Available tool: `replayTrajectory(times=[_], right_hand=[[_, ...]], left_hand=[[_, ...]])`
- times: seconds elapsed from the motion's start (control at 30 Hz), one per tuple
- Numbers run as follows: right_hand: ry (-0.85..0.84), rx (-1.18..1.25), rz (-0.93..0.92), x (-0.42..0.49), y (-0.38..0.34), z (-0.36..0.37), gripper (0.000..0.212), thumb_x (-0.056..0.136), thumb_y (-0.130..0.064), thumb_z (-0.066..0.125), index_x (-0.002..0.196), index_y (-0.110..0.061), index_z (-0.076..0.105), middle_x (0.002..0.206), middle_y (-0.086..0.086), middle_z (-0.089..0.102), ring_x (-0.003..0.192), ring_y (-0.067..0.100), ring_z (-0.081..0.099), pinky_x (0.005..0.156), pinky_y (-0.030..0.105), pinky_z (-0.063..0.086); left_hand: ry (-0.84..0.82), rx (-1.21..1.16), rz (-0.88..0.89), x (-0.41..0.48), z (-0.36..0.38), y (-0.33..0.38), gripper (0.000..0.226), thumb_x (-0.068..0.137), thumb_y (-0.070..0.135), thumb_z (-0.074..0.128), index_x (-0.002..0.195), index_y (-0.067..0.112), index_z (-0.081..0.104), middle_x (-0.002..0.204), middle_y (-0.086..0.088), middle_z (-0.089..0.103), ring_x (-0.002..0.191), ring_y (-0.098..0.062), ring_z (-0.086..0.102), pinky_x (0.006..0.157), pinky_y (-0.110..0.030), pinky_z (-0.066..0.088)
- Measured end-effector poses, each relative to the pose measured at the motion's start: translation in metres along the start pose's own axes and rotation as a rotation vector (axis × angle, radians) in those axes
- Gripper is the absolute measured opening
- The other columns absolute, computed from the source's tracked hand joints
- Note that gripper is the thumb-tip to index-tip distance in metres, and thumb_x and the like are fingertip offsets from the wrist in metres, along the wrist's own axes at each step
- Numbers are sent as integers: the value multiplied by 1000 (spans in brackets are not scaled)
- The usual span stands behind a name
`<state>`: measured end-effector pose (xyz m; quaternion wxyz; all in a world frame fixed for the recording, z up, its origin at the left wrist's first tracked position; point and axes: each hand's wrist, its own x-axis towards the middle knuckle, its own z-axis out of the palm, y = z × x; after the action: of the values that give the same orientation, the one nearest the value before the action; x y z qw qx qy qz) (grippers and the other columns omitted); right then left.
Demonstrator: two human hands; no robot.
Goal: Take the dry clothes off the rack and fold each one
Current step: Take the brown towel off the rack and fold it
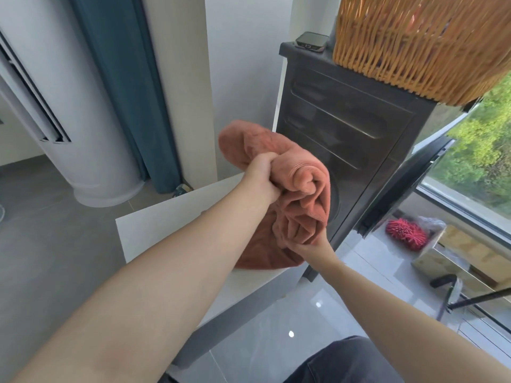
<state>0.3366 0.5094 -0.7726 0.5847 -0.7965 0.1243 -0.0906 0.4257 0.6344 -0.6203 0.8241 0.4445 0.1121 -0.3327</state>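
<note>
1. Nearest, well in front of the washer [345, 128], the right hand [305, 244] is gripping the low end of the towel [301, 172] from beneath. Its fingers are mostly sinking into cloth, but it is looking clamped on.
2. A little closer to the washer, the left hand [262, 175] is squeezing the towel's upper roll, fingers curling tight into it.
3. The towel is hanging in the air before the washer's front, bunched and not flat. Its long axis is running from the left hand down toward the right hand, and a loose tail is sagging below both.
4. Judging from this, the hands are sitting close together along that axis. The next move is probably calling for them to spread apart, each finding a corner, so the cloth is opening out for a fold.
5. Under the towel, leaning out from the washer's left side, a white board [166, 225] is offering a flat place.
6. Farthest, a basket [414, 45] is standing on the washer's top.
7. No rack is showing anywhere.
</note>
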Motion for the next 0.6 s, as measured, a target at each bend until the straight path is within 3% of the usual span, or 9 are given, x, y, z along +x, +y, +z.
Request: replayTrajectory(times=[0.1,0.2,0.27,0.37,0.43,0.5,0.57,0.6], right_hand=[[209,-221,175,3,-12,1,21,86,-30,62,105,-25,54,85,-9,62,70,6,59,53,17,40],[247,-437,104,6,-14,-7,12,87,-28,53,97,-22,51,78,-8,58,73,19,58,52,23,38],[180,-560,-19,5,-11,-11,28,81,-21,60,108,-19,51,99,-4,62,90,22,59,65,30,47],[-33,-887,-181,7,2,-13,57,82,-17,58,137,-14,42,145,0,41,128,23,41,96,35,43],[-200,-973,-229,5,5,-10,61,78,-19,57,137,-13,41,152,0,30,134,24,34,105,33,36],[-353,-1006,-241,3,8,-9,67,76,-23,55,140,-14,37,155,1,23,140,22,25,115,31,23],[-408,-991,-265,3,5,-10,64,76,-22,48,139,-13,40,153,3,29,141,20,24,116,29,18],[-379,-966,-278,4,1,-11,61,75,-22,44,135,-13,46,148,3,38,137,20,32,113,28,24]], left_hand=[[-43,41,21,-4,-7,1,29,91,9,38,81,-7,59,76,-18,64,67,-27,65,62,-32,56],[-16,76,9,-8,-53,11,34,91,16,34,79,-9,54,69,-19,63,64,-28,65,70,-34,50],[124,178,-7,-9,-94,16,29,87,19,36,83,-6,52,79,-21,63,72,-30,64,81,-37,48],[406,405,45,-4,-148,14,17,80,8,44,93,4,55,93,-18,57,68,-28,58,68,-30,47],[538,619,-40,5,-178,10,40,70,10,51,110,6,55,101,-17,60,80,-32,59,72,-32,48],[631,857,-124,14,-195,5,59,71,8,51,130,7,47,121,-18,55,105,-36,55,89,-39,48],[745,1075,-85,21,-197,-2,58,85,11,45,142,10,31,135,-17,45,119,-36,48,97,-40,44],[802,1173,-13,24,-194,-4,62,88,14,45,146,13,24,140,-15,41,123,-35,44,98,-42,42]])
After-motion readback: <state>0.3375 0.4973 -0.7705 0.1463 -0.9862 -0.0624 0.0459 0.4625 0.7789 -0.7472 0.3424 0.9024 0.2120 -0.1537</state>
